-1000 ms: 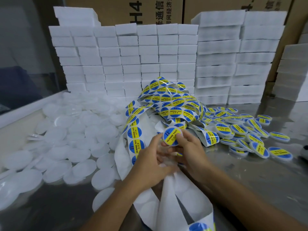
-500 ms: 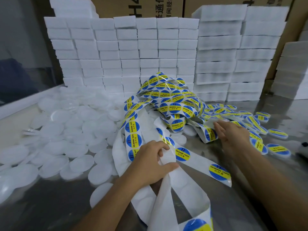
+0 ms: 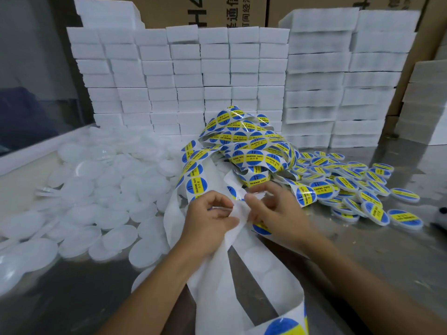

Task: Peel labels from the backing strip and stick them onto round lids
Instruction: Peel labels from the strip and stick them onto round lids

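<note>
Fingers first: left hand (image 3: 209, 220) has its fingers curled and pinching the white backing strip (image 3: 238, 267) at the fold, thumb on top. Right hand (image 3: 278, 213) sits just beside it, fingertips together on the same strip near a label edge; I read it as picking at the next label (image 3: 260, 228), partly hidden under that hand, but I cannot tell if the label is lifted yet. No lid in either hand that I can see.

Outward: strip runs from my hands down toward the camera, mostly bare there with round empty patches, one label still on at the bottom edge. Upward it goes into a tangled heap of unpeeled labels (image 3: 251, 151), blue and yellow, reading SOLDERING PASTE.

Progress, my judgement: partway. Labelled lids (image 3: 348, 187) lie in a loose pile on the bench (image 3: 387, 250) to the right, a good few dozen. Plain white lids (image 3: 92, 201) are spread on the left, a bigger heap, so plenty is left. Label heap is also large.

Containers: none holding anything in view. Behind the heaps stand stacks of white foam blocks (image 3: 183, 76), with cardboard boxes (image 3: 217, 13) behind them, printed; contents not visible. Small dark object at the right edge, cannot identify.
</note>
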Tool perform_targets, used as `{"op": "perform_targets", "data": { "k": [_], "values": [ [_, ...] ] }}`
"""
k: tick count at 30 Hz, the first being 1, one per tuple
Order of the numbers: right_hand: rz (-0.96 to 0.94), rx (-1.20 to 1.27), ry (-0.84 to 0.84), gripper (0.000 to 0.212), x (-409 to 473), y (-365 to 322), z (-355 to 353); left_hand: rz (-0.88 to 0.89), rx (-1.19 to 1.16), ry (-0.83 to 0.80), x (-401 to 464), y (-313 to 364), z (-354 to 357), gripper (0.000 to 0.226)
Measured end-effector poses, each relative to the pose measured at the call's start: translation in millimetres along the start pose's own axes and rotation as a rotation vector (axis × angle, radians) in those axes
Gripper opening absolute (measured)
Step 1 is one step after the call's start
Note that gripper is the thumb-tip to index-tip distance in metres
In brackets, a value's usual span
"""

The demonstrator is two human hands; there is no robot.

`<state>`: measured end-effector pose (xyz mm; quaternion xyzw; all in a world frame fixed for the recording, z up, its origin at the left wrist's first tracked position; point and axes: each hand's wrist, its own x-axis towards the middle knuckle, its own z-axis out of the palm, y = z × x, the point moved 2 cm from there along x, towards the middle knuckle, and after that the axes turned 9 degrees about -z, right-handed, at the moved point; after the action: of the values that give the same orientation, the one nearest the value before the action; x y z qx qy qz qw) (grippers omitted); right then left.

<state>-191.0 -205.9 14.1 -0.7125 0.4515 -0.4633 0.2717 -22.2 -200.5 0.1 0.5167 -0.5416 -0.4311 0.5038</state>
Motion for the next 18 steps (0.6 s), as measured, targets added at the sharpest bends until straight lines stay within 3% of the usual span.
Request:
{"op": "perform_targets", "data": {
  "k": [4,8,10,13,16,18],
  "values": [
    [0.043,0.114,-0.034,0.026,-1,-3,9,-0.011,-0.249,-0.022,0,6,1,0.031],
    [0.058,0.428,0.021,0.01,-1,-2,7,-0.053,-0.323,-0.06,0,9,4,0.035],
    [0.001,0.421,0.055,0.002,-1,-4,6,-0.092,-0.327,-0.056,0,9,3,0.029],
    [-0.09,0.347,0.114,0.015,1,-4,3,-0.121,-0.308,-0.068,-1,12,3,0.017],
    [-0.182,0.3,0.096,0.024,1,-8,2,-0.142,-0.265,-0.108,-2,12,5,0.026],
    [-0.218,0.268,0.072,0.026,0,-9,2,-0.119,-0.239,-0.097,-2,11,3,0.019]
  ]
}}
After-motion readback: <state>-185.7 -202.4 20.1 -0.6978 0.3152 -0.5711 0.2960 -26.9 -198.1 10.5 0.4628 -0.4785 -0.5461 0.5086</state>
